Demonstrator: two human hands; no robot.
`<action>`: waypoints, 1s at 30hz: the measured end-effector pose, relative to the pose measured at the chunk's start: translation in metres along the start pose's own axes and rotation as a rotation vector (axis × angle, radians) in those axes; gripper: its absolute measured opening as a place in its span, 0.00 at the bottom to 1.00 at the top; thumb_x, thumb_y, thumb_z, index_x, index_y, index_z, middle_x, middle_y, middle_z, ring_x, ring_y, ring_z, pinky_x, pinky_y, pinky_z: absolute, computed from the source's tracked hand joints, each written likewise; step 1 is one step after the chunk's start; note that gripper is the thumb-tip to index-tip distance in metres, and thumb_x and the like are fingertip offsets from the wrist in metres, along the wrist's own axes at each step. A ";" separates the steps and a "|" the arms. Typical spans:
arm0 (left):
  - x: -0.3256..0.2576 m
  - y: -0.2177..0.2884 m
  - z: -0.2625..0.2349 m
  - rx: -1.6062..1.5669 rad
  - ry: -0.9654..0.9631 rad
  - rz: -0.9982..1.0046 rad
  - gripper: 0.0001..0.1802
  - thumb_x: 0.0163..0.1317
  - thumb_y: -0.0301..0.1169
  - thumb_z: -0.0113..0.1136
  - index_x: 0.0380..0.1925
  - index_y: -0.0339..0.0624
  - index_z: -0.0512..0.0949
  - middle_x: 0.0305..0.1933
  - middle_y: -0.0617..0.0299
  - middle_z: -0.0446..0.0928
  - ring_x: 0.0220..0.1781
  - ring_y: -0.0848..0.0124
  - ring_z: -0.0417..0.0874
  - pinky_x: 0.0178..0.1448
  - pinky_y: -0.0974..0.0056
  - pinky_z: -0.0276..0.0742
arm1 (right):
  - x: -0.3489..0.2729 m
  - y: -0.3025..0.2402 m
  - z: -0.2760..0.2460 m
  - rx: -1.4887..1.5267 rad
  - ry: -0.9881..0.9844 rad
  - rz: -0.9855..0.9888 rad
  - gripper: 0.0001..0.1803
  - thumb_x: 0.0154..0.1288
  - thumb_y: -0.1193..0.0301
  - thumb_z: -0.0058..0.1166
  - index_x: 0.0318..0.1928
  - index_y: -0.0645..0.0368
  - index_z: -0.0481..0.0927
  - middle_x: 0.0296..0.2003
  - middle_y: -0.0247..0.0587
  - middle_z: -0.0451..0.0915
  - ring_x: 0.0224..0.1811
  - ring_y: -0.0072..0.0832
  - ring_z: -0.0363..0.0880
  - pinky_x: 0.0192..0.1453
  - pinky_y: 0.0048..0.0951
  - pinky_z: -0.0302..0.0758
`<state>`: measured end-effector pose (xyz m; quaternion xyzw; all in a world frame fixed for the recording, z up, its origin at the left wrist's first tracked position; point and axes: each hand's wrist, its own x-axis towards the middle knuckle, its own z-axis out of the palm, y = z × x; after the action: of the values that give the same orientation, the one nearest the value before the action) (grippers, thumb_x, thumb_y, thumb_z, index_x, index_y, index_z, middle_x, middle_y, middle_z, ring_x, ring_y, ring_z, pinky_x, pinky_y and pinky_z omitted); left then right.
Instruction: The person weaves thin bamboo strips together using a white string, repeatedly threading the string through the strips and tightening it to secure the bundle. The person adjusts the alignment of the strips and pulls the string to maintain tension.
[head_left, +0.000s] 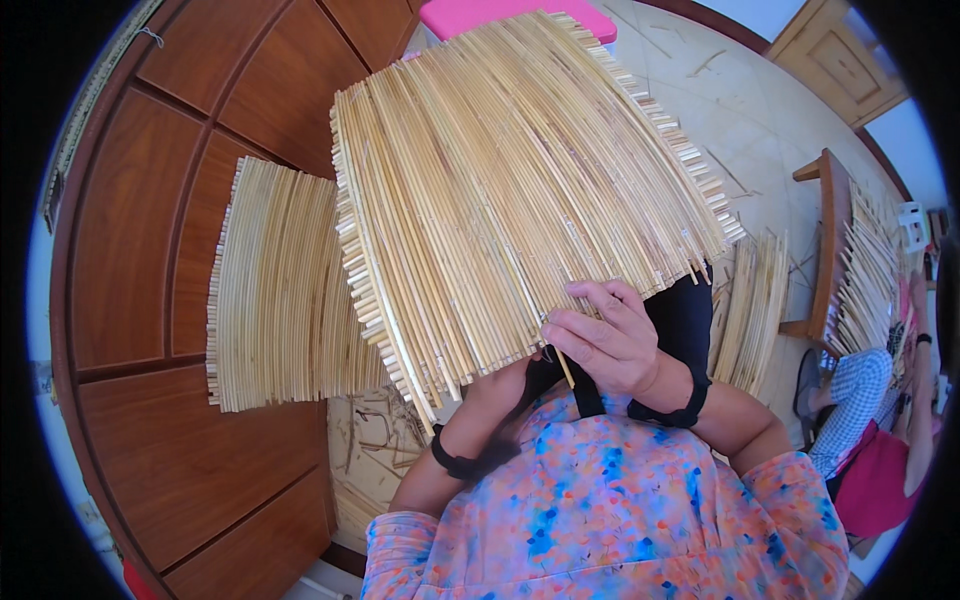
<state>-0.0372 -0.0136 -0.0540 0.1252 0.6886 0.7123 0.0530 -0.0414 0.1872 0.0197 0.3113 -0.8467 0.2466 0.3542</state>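
Note:
A large mat of pale straw-coloured reeds, laid side by side, spreads out tilted in front of me, with uneven ends along its borders. At its near edge my right hand is closed, with bent fingers gripping the reed ends. Just below those fingers a single reed pokes out past the others. My left forearm runs under the mat, which hides that hand and its fingers. Both of my arms wear black bands.
Another reed mat leans against brown wood panels on the left. Loose reeds lie right of my lap; scraps litter the tiled floor. A pink-topped box sits behind the mat. At right, a person is near a wooden bench with reeds.

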 end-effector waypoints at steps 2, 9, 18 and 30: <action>0.008 0.015 0.009 -0.054 0.002 -0.053 0.06 0.74 0.24 0.57 0.46 0.35 0.81 0.36 0.60 0.83 0.34 0.71 0.83 0.40 0.65 0.80 | -0.001 0.000 0.001 -0.006 0.005 0.006 0.17 0.56 0.69 0.62 0.47 0.57 0.87 0.48 0.37 0.85 0.53 0.45 0.83 0.52 0.43 0.75; -0.023 0.039 -0.035 0.127 -0.051 -0.483 0.10 0.72 0.31 0.62 0.45 0.34 0.80 0.32 0.58 0.84 0.34 0.66 0.85 0.43 0.62 0.82 | -0.006 0.006 0.009 -0.007 0.048 0.019 0.15 0.56 0.70 0.61 0.45 0.57 0.87 0.46 0.36 0.85 0.53 0.41 0.82 0.55 0.43 0.73; -0.042 0.201 -0.090 1.031 0.105 0.035 0.11 0.61 0.20 0.65 0.45 0.37 0.82 0.40 0.48 0.82 0.38 0.53 0.85 0.42 0.57 0.81 | -0.015 0.009 0.017 -0.019 0.049 0.051 0.14 0.53 0.72 0.61 0.42 0.55 0.87 0.46 0.32 0.83 0.51 0.32 0.79 0.59 0.40 0.71; 0.084 0.108 -0.011 0.939 -0.401 0.481 0.06 0.57 0.21 0.69 0.34 0.36 0.82 0.32 0.52 0.77 0.36 0.52 0.81 0.41 0.55 0.78 | -0.020 0.008 0.027 -0.088 0.119 0.009 0.15 0.51 0.70 0.62 0.42 0.55 0.87 0.47 0.31 0.80 0.50 0.32 0.77 0.57 0.41 0.70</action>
<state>-0.1101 -0.0085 0.0621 0.4216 0.8602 0.2836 -0.0426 -0.0480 0.1821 -0.0141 0.2765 -0.8356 0.2288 0.4160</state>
